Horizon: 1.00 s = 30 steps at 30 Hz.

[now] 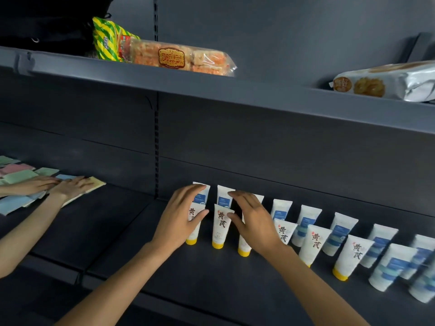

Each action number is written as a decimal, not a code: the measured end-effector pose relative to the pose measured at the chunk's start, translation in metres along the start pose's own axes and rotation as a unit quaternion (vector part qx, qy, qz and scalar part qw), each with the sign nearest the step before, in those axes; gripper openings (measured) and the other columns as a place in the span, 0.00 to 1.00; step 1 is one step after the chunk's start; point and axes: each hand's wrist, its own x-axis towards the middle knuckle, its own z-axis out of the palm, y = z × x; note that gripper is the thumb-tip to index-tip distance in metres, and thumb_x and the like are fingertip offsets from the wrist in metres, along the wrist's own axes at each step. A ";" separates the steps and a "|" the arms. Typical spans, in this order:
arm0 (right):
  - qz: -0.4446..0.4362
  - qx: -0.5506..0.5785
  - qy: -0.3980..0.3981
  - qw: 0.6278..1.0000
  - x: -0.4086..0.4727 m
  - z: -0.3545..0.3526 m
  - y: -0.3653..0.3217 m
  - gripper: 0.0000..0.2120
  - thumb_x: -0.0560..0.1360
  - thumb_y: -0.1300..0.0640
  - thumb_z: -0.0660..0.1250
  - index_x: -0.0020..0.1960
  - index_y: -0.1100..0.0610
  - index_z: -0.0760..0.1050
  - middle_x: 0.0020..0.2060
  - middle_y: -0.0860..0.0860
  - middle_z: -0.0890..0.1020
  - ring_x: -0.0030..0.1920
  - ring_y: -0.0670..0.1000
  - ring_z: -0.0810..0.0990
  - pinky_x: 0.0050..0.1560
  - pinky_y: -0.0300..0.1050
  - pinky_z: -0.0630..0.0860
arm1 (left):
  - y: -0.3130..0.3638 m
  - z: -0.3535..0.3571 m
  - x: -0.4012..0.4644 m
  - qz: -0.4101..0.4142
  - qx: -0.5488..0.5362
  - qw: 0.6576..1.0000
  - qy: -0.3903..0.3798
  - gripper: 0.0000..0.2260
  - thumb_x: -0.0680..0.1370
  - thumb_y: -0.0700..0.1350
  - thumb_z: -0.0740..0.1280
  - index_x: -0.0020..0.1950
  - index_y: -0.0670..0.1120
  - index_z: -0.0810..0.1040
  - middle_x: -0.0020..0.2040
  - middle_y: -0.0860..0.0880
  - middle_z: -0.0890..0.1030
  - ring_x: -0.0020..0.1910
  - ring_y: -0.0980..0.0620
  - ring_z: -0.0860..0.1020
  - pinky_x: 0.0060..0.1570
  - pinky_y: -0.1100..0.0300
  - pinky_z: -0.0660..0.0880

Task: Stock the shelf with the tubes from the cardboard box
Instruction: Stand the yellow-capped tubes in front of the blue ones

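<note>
Two rows of white tubes stand on their caps on the dark shelf (211,274). The front row has yellow caps and black characters; one such tube (220,228) stands between my hands. The back row carries blue labels (306,223). My left hand (181,218) lies with straight fingers against the leftmost yellow-capped tube (193,231). My right hand (253,220), fingers spread, covers the third yellow-capped tube (243,249). Neither hand grips a tube. The cardboard box is not in sight.
At the far left another person's two hands (58,185) press on pastel flat packs (18,177) on the same shelf. The upper shelf (164,83) holds snack bags (179,57) and a silver pack (388,83). More tubes (390,267) run to the right edge.
</note>
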 end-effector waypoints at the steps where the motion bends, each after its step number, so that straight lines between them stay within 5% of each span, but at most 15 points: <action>1: -0.002 0.000 0.003 1.000 -0.006 -0.008 0.003 0.23 0.78 0.53 0.68 0.71 0.54 0.70 0.67 0.47 0.75 0.68 0.48 0.70 0.63 0.44 0.75 | 0.010 0.002 0.002 0.019 0.005 1.000 -0.007 0.26 0.77 0.53 0.70 0.74 0.53 0.68 0.71 0.59 0.70 0.70 0.61 0.66 0.69 0.67 0.64; 11: 0.051 -0.021 0.022 0.998 -0.087 -0.094 0.057 0.24 0.78 0.50 0.67 0.72 0.53 0.67 0.67 0.47 0.73 0.68 0.47 0.70 0.60 0.38 0.70 | 0.115 0.059 -0.004 0.087 0.009 0.994 -0.069 0.25 0.77 0.54 0.70 0.72 0.55 0.68 0.70 0.59 0.70 0.69 0.59 0.67 0.66 0.64 0.67; 24: 0.180 -0.077 0.034 0.980 -0.243 -0.200 0.136 0.23 0.78 0.49 0.67 0.71 0.50 0.67 0.67 0.43 0.72 0.67 0.45 0.69 0.60 0.37 0.71 | 0.270 0.176 -0.032 0.147 -0.111 0.969 -0.162 0.24 0.76 0.52 0.71 0.71 0.54 0.70 0.69 0.59 0.70 0.69 0.59 0.68 0.67 0.64 0.66; 30: 0.275 -0.127 0.059 0.951 -0.325 -0.241 0.154 0.25 0.78 0.47 0.67 0.71 0.54 0.68 0.68 0.47 0.74 0.69 0.49 0.69 0.64 0.46 0.73 | 0.340 0.231 -0.054 0.220 -0.175 0.933 -0.227 0.23 0.77 0.51 0.71 0.71 0.52 0.71 0.69 0.56 0.71 0.69 0.57 0.68 0.69 0.63 0.65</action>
